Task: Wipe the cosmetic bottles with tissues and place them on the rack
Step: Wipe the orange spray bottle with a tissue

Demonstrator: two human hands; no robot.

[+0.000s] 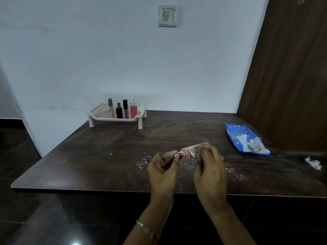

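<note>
Above the counter [99, 156], the left hand [163, 167] pinched a pink bottle [187, 153] by its end; the right hand [210, 172] gripped a tissue [194, 154] around it.

A dark wooden table [88, 156] stands pushed against a pale blue wall [88, 59]. A light switch [167, 15] is set high on that wall. A brown wooden panel [292, 76] rises at the table's right side. White crumbs [143, 161] lie scattered over the near middle of the tabletop. Dark glossy floor [26, 218] shows below and left of the table.
</note>
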